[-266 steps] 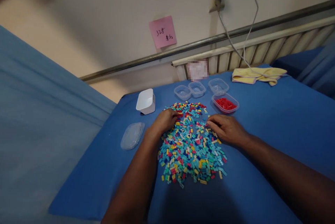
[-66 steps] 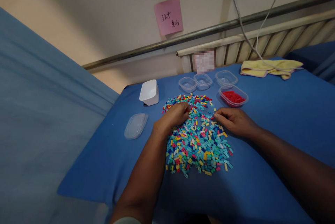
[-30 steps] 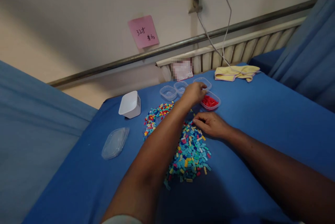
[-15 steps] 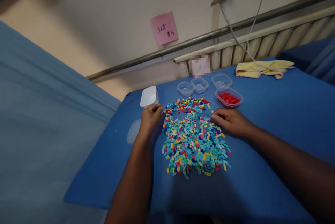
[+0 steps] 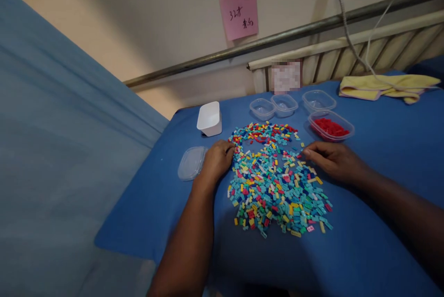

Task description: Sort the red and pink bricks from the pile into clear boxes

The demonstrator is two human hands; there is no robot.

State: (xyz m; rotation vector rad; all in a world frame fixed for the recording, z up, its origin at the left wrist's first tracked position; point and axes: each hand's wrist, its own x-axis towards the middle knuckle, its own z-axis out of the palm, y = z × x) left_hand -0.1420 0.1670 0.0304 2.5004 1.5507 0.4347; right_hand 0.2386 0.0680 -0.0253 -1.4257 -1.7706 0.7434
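Head view shows me the pile of small coloured bricks (image 5: 277, 181) lying between my curled, empty-looking left hand (image 5: 217, 160) at its left edge and loosely bent right hand (image 5: 333, 160) at its right

On my blue table (image 5: 381, 149): one pile of small bricks (image 5: 277, 181), too many to count, in teal, yellow, red, dark blue and white. Three empty clear tubs (image 5: 262, 108), plus one clear tub of red bricks (image 5: 331, 126), making four tubs. One white square bowl (image 5: 209, 118). One clear lid (image 5: 192, 163). One yellow cloth (image 5: 385, 88). One pink note (image 5: 239, 12) on the wall. My two hands: left hand (image 5: 217, 160), right hand (image 5: 335, 160).
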